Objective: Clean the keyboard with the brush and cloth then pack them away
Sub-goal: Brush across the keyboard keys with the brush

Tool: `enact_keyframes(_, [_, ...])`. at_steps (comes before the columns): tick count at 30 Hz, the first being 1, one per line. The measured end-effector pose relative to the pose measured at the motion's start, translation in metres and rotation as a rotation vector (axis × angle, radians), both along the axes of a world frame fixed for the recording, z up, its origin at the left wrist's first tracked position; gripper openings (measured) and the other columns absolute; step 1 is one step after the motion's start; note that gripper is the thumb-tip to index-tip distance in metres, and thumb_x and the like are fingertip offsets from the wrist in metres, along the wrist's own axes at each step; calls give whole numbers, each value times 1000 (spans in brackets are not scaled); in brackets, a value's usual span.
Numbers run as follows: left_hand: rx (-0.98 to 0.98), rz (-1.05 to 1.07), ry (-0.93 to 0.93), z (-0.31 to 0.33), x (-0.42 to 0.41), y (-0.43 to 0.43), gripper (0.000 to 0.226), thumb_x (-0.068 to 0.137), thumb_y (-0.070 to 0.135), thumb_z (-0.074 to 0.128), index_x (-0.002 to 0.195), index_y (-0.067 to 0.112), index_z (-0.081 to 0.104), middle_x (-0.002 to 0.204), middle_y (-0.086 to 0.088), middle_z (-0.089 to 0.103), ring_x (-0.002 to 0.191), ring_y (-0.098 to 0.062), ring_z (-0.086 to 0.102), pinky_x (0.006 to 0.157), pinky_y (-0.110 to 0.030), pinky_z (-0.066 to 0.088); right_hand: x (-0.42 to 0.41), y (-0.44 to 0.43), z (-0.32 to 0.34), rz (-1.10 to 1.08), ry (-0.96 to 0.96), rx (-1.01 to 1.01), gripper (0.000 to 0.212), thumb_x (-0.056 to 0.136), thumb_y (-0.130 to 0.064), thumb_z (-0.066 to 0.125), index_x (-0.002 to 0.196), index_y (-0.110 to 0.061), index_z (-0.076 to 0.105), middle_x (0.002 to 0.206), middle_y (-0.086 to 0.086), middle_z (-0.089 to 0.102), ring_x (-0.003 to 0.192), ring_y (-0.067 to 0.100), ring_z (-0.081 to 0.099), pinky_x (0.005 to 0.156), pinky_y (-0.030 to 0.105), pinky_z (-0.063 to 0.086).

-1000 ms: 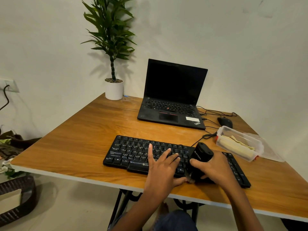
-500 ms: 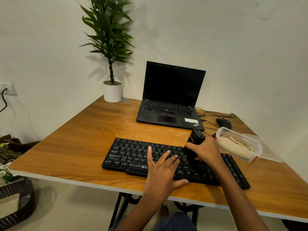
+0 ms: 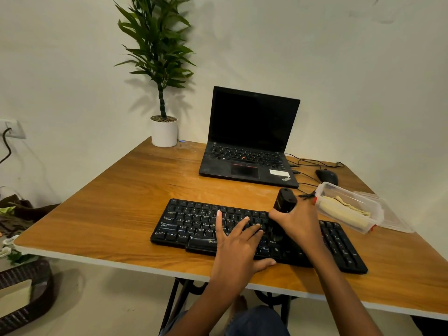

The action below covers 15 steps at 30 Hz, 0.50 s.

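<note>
A black keyboard (image 3: 194, 221) lies near the front edge of the wooden table (image 3: 121, 202). My left hand (image 3: 236, 246) rests flat on its middle keys with the fingers spread. My right hand (image 3: 299, 224) grips a black brush (image 3: 284, 201) upright, its lower end down on the keys right of centre. A clear plastic box (image 3: 349, 206) stands to the right with a folded beige cloth (image 3: 339, 209) inside.
An open black laptop (image 3: 249, 141) sits behind the keyboard. A black mouse (image 3: 326, 176) and cables lie at the back right. A potted plant (image 3: 164, 130) stands at the back left corner. The box's lid (image 3: 392, 219) lies beside the box.
My right hand moved the brush from the keyboard's front edge toward the back, then slightly forward again. My left hand stayed flat on the keys.
</note>
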<state>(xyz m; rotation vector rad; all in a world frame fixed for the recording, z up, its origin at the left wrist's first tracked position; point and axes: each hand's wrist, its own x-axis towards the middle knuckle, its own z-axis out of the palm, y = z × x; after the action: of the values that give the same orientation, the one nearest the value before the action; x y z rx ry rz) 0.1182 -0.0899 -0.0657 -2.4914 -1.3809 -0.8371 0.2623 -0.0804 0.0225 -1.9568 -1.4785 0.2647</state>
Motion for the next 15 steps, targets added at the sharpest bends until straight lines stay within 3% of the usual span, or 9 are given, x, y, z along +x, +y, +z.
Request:
enact_keyframes(3, [-4, -2, 7, -1, 0, -1, 68, 74, 74, 31, 100, 28, 72, 110, 13, 68, 114, -12, 59, 105, -65, 10, 1, -1, 3, 24, 77, -87, 23, 73, -27, 72, 76, -14, 54, 74, 5, 63, 68, 20, 64, 60, 36, 57])
enact_keyframes(6, [-5, 1, 8, 1, 0, -1, 67, 73, 74, 31, 101, 28, 72, 110, 14, 68, 114, -11, 59, 105, -65, 10, 6, 1, 0, -28, 35, 11, 23, 72, -29, 72, 75, -14, 55, 76, 7, 66, 67, 20, 63, 62, 39, 57])
enact_keyframes(10, [-13, -1, 10, 0, 0, -1, 68, 73, 75, 31, 101, 29, 72, 110, 14, 68, 113, -11, 60, 105, -64, 9, 7, -2, 2, 76, 128, -68, 19, 75, -22, 72, 78, -15, 54, 77, 5, 64, 68, 16, 64, 54, 29, 55])
enact_keyframes(12, [-13, -2, 11, 0, -1, -1, 68, 73, 75, 31, 101, 29, 72, 110, 14, 68, 114, -10, 59, 105, -64, 10, 11, 2, 4, 5, 45, -14, 22, 74, -24, 72, 73, -15, 52, 76, 8, 65, 66, 19, 63, 59, 33, 53])
enact_keyframes(15, [-25, 2, 4, 1, -1, -1, 68, 73, 75, 30, 101, 29, 72, 110, 14, 68, 113, -10, 60, 105, -64, 9, 11, 3, 3, 97, 41, 4, 18, 75, -21, 72, 77, -15, 55, 77, 6, 65, 72, 19, 62, 63, 37, 56])
